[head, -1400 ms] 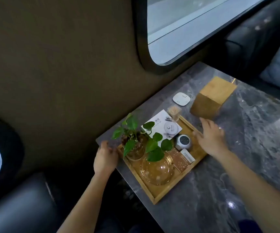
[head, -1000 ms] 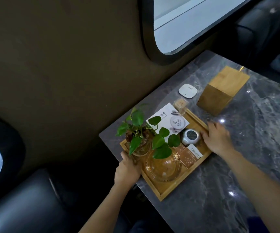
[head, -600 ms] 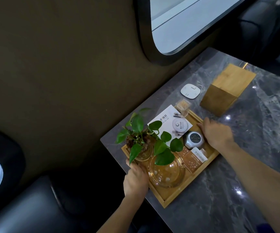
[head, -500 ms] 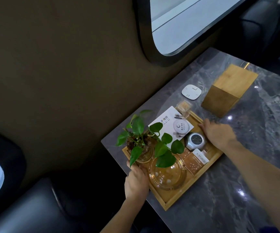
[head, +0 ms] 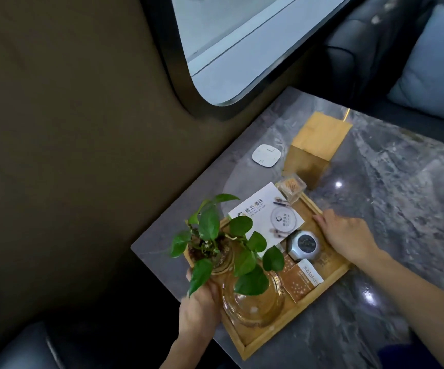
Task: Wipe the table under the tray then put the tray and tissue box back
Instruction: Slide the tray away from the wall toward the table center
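I have my left hand (head: 199, 306) closed on the near-left rim of the bamboo tray (head: 330, 272), my right hand (head: 346, 235) clasped over the far-right rim. It sits on the marble table (head: 391, 209), with the wooden tissue box (head: 314, 150) beyond my right fingers. Stiff but loaded, I'd judge: potted pothos (head: 215, 241), glass bowl (head: 252, 302). Keep it level. A packet (head: 306, 275) reads "Laikao".
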`<control>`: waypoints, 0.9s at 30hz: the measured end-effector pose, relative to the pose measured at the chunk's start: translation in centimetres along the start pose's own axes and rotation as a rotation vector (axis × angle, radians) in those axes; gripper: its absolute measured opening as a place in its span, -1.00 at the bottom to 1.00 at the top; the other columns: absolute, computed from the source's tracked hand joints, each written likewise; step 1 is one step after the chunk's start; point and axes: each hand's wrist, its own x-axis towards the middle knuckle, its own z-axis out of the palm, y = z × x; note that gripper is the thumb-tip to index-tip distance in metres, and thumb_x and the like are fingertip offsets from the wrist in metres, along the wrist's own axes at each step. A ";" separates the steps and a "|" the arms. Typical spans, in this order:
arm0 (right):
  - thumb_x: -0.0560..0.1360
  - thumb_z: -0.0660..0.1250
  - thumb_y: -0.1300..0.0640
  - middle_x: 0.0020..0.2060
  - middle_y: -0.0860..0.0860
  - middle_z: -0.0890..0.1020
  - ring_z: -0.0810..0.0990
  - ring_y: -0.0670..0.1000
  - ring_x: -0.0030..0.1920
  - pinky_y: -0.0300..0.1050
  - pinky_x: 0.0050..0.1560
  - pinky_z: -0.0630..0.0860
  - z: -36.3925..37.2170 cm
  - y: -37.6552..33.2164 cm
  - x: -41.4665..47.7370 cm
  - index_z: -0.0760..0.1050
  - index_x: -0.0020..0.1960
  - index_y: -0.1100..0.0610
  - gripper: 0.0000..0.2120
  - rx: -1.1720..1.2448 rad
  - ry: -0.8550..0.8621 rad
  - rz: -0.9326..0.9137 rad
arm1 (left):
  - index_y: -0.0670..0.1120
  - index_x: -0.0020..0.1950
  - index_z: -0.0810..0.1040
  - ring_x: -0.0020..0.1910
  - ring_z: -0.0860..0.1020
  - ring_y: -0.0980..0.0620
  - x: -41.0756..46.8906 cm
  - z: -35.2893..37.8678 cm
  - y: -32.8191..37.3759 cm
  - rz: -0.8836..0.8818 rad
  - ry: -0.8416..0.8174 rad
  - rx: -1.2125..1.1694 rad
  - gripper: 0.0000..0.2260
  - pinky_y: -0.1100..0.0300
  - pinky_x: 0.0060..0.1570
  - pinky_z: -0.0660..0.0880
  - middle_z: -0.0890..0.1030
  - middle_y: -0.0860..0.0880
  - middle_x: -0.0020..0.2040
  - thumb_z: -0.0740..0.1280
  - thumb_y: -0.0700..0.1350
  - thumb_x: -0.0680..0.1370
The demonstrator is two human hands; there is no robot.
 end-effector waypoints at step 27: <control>0.58 -0.03 -0.05 -0.26 0.20 0.65 0.61 0.22 -0.27 -0.03 -0.33 0.37 -1.6 19.6 -14.1 0.39 -0.13 0.20 -0.62 0.052 -0.306 0.884 | -0.30 0.24 0.18 0.01 0.56 -0.32 8.3 7.2 24.9 0.666 -0.246 0.346 -0.71 -0.21 0.02 0.49 0.59 -0.31 0.06 0.08 -0.17 0.59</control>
